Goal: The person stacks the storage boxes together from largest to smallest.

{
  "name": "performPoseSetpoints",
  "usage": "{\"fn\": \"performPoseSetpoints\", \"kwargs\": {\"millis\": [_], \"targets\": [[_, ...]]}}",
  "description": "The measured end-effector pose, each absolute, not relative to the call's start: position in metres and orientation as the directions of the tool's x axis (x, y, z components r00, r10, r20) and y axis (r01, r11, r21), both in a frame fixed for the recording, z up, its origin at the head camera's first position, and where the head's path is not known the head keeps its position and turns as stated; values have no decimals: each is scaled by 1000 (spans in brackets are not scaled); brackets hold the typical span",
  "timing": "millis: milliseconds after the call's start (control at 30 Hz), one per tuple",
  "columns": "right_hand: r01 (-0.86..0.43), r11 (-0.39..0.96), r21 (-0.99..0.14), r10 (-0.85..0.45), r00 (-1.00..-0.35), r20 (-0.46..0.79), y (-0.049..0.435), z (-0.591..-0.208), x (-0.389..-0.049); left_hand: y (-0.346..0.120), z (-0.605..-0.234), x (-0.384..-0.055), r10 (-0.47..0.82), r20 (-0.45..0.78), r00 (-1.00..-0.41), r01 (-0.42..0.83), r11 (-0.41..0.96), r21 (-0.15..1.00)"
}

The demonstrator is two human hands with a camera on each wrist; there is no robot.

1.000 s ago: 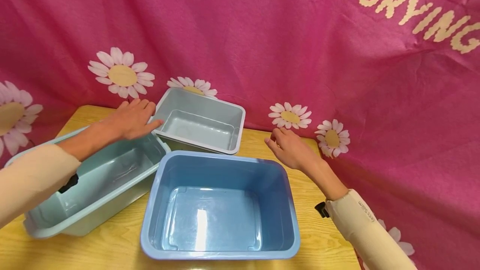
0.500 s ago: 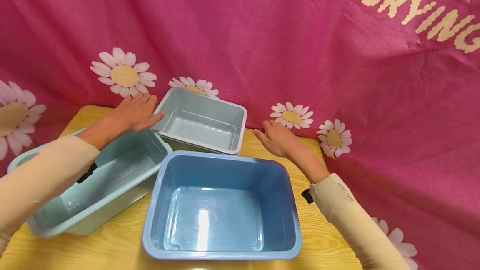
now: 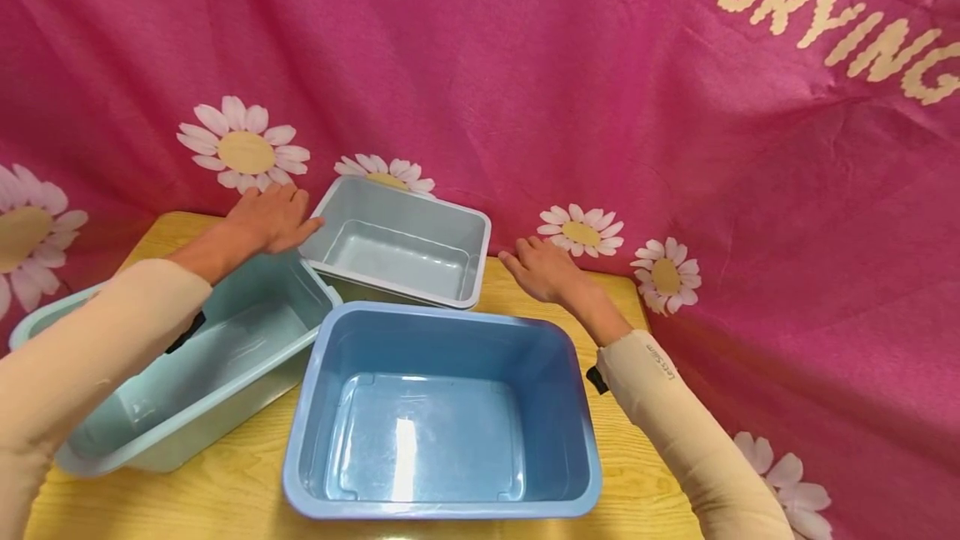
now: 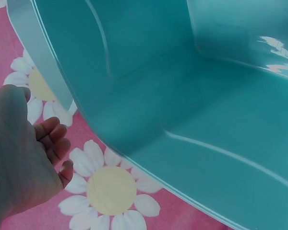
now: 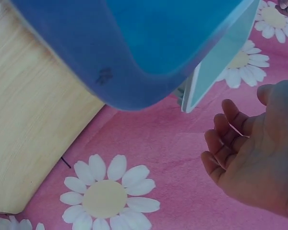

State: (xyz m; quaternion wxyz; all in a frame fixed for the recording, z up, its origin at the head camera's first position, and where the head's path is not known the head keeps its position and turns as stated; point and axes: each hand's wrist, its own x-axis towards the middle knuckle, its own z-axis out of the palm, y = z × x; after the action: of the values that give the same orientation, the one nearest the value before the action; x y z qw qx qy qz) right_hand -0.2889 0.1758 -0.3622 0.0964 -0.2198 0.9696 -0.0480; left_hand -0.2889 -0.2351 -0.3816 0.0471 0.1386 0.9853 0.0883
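Backdrop: a pink cloth (image 3: 525,65) printed with white daisies hangs behind a yellow wooden table (image 3: 225,482).
Left hand (image 3: 266,219): fingers straight and relaxed, holding nothing; it lies at the left side of the small grey tub (image 3: 397,240), fingertips at or just beside the rim. The left wrist view shows the hand (image 4: 19,158) beside a tub rim with loosely bent fingers, nothing in them.
Right hand (image 3: 543,269): flat and relaxed, palm down over the table, just right of the small grey tub and apart from it; whether it rests on the wood cannot be told. In the right wrist view the hand (image 5: 257,153) holds nothing.
Small grey tub: at the back of the table, between the two hands, tilted slightly with its near edge over the other tubs' rims. Nothing in it.
Pale green tub (image 3: 195,357): at the left, under the left forearm, set at an angle. Nothing in it.
Blue tub (image 3: 442,407): nearest the camera, at the middle, its back rim touching the grey tub. Nothing in it; light glints on its floor.
Sleeves: cream; small dark lettering on the right sleeve (image 3: 660,361), too small to read surely.
Writing: "CRYING" (image 3: 840,27) in cream letters, upper right of the cloth, cut off by the frame edge.
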Motion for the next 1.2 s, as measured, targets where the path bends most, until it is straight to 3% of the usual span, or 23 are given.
{"fn": "performPoseSetpoints", "kwargs": {"millis": [333,767,1200], "targets": [[-427,896,-125,-444,-873,-203,162,-374,-290,-233,-387,-295,283,-98,-954,262,947,186],[-386,911,-141,-411,-850,-328,153,-387,-294,-232,-393,-298,291,-124,-949,280,955,93],[-397,903,-163,-427,-791,-438,146,-391,-296,-235,-400,-298,284,-154,-947,270,957,106]]}}
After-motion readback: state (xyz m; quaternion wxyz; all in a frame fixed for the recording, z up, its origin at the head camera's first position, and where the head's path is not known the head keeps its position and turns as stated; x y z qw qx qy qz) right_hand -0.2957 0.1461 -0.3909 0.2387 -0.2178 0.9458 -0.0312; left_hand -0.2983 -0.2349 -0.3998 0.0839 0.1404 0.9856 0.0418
